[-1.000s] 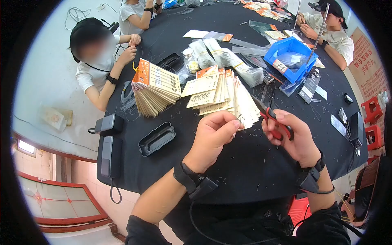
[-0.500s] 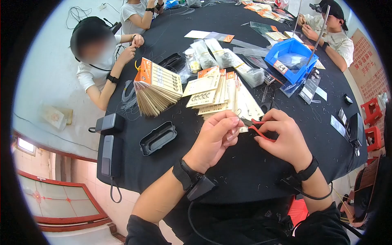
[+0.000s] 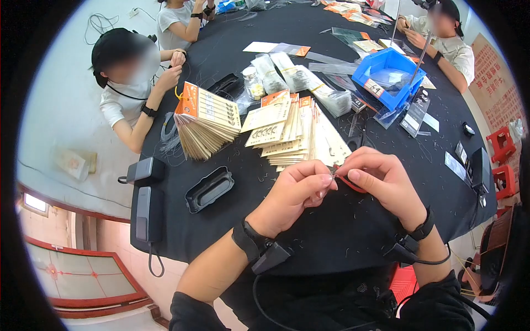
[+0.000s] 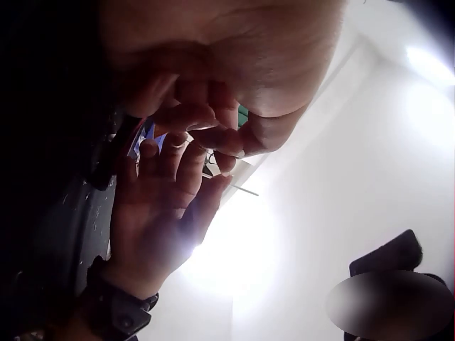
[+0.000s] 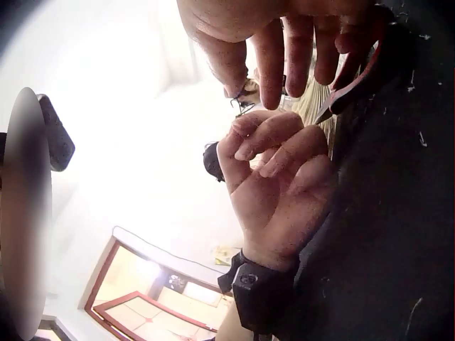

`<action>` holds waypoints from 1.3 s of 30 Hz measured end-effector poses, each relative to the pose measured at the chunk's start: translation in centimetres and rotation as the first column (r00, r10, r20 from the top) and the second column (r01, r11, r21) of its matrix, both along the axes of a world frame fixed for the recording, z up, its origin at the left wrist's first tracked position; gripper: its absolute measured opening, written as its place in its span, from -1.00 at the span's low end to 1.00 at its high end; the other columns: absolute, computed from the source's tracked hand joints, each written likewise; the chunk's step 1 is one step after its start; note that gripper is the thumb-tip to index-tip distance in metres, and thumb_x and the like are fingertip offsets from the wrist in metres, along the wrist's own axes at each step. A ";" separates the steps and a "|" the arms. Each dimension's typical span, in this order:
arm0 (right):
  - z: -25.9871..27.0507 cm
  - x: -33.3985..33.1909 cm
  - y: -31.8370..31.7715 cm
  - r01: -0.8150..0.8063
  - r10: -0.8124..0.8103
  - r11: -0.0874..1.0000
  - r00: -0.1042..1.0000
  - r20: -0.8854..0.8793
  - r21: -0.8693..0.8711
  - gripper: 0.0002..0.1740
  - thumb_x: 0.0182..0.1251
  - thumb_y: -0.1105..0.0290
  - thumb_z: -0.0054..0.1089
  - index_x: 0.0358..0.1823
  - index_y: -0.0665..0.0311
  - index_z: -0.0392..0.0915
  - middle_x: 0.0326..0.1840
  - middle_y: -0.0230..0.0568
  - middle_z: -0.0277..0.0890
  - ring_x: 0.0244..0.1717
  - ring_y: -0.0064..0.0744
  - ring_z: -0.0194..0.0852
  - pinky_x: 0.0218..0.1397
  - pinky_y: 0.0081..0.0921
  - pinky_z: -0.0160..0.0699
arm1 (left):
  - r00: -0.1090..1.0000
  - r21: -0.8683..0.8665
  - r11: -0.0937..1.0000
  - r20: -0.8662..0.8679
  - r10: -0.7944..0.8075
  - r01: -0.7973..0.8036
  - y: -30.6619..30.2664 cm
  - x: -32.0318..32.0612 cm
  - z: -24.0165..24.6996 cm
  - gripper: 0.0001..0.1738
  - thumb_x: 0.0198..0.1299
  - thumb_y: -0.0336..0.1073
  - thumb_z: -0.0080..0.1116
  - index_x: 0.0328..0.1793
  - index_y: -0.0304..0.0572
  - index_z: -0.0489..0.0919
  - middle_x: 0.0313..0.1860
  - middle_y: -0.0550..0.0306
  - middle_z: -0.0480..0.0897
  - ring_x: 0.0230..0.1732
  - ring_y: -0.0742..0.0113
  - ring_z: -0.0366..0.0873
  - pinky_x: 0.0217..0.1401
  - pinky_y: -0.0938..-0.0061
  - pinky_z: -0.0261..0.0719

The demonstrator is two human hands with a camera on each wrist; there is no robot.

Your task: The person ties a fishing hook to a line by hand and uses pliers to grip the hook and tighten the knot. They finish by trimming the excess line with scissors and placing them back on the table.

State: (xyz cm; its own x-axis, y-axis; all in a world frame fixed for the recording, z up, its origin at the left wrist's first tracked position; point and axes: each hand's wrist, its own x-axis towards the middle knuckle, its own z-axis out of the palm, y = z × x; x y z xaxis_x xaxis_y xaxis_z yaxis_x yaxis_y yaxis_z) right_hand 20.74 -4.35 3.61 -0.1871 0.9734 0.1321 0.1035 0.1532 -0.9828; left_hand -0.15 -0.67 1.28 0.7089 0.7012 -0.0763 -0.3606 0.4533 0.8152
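Observation:
My left hand [image 3: 301, 190] pinches a small fish hook [image 5: 245, 106] between thumb and forefinger; much of it is hidden behind the fingertips. My right hand [image 3: 383, 179] has come up against it, thumb and forefinger at the left fingertips. Held in the right hand are small pliers [image 5: 359, 82] with red handles, lying along the little-finger side in the right wrist view. Beyond the hands lies a fanned stack of cream cards [image 3: 287, 135] with hooks on them. A second bundle of cards [image 3: 212, 124], with orange tops and a yellow tie, stands to its left.
A black tray [image 3: 210, 189] sits left of my hands, with power banks [image 3: 147, 212] at the table's left edge. Further back are clear plastic packets [image 3: 326, 94], a jar [image 3: 253, 83] and a blue bin [image 3: 389, 80]. Other people sit around the black-covered table [image 3: 309, 237].
My right hand has come in from the right with the pliers and now meets the left fingertips at the hook. The left hand keeps its pinch, slightly lower.

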 end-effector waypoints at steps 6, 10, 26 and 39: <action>-0.5 -0.3 -0.3 -0.110 0.105 0.993 0.990 -0.094 -0.044 -0.83 0.23 0.30 0.34 -0.26 0.23 0.66 -0.24 -0.47 0.52 -0.32 -0.77 0.39 -0.39 -0.76 0.25 | 0.998 0.037 0.999 -0.055 -0.007 0.009 -0.4 0.3 0.2 -0.87 0.27 -0.32 0.14 -0.31 -0.18 0.53 -0.51 0.34 0.45 -0.54 0.64 0.23 -0.46 0.69 0.17; -0.4 -0.2 -0.1 -0.079 0.080 0.997 0.996 -0.030 0.015 -0.87 0.20 0.33 0.36 -0.32 0.23 0.66 -0.27 -0.48 0.53 -0.35 -0.78 0.38 -0.41 -0.77 0.22 | 0.997 0.036 0.999 -0.073 -0.024 0.027 -0.3 0.2 0.2 -0.86 0.28 -0.30 0.13 -0.31 -0.18 0.53 -0.49 0.33 0.47 -0.53 0.64 0.24 -0.46 0.71 0.16; 0.2 -0.4 -0.2 0.073 -0.124 0.952 0.980 0.155 0.296 -0.89 0.01 0.47 0.45 -0.39 0.21 0.70 -0.35 -0.44 0.49 -0.45 -0.73 0.30 -0.46 -0.73 0.16 | 0.991 0.071 0.996 -0.133 -0.034 0.044 -0.3 0.3 0.3 -0.86 0.29 -0.29 0.12 -0.31 -0.17 0.52 -0.36 0.26 0.58 -0.50 0.67 0.28 -0.46 0.73 0.19; -0.4 -0.1 0.1 -0.009 0.006 0.993 1.000 0.028 0.116 -0.89 0.11 0.37 0.41 -0.36 0.21 0.69 -0.30 -0.46 0.53 -0.43 -0.75 0.30 -0.44 -0.76 0.16 | 0.986 0.087 0.994 -0.158 -0.056 0.071 -0.2 0.1 0.0 -0.85 0.29 -0.27 0.13 -0.29 -0.17 0.53 -0.37 0.27 0.56 -0.49 0.67 0.30 -0.46 0.74 0.20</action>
State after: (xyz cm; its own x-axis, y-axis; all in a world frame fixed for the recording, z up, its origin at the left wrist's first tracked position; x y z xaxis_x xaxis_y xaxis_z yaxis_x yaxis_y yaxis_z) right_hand 20.67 -4.30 3.23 -0.1998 0.9502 0.2393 0.1286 0.2675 -0.9549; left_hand -0.05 -0.83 1.31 0.7367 0.6644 -0.1257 -0.1995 0.3912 0.8984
